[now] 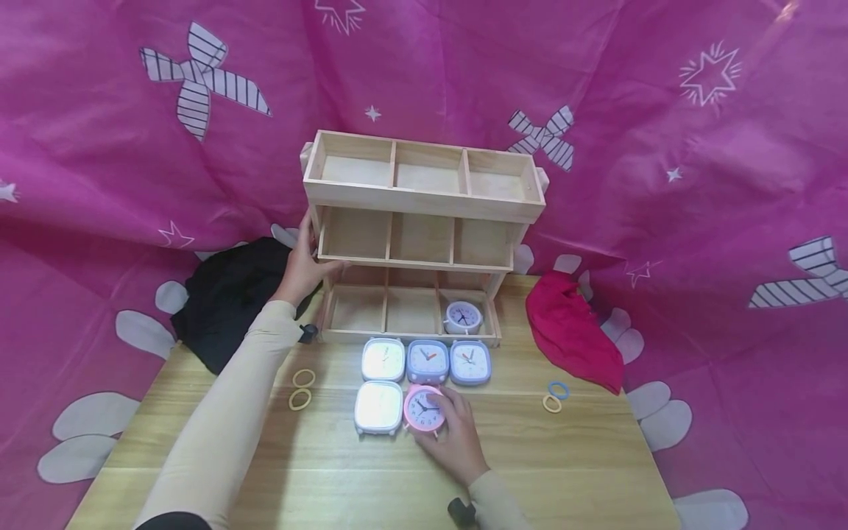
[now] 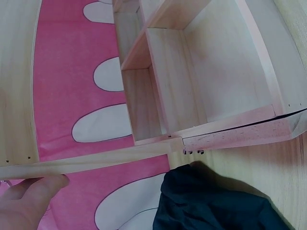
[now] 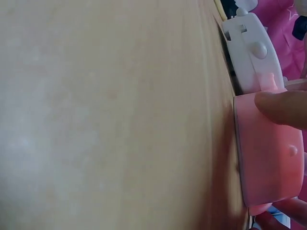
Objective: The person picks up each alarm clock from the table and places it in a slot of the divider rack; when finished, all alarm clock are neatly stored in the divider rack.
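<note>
A three-tier wooden shelf [image 1: 424, 195] stands on the table, each tier split into three compartments. My left hand [image 1: 303, 269] grips the shelf's left side at the middle tier; the left wrist view shows its thumb [image 2: 53, 184] against a wooden upright. My right hand [image 1: 457, 434] holds a round pink alarm clock [image 1: 424, 409], thumb on one side and fingers on the other. In the right wrist view the pink clock [image 3: 268, 148] lies on its back beside a white clock [image 3: 254, 52]. A round lilac alarm clock [image 1: 463, 316] sits in the bottom tier's right compartment.
Two white squarish clocks [image 1: 378, 407] and two blue ones [image 1: 428, 361] lie before the shelf. Black cloth [image 1: 232, 294] is at left, red cloth [image 1: 573, 331] at right. Yellow rings [image 1: 300, 400] and a blue ring [image 1: 559, 390] lie on the table. Pink curtain [image 1: 424, 66] hangs behind.
</note>
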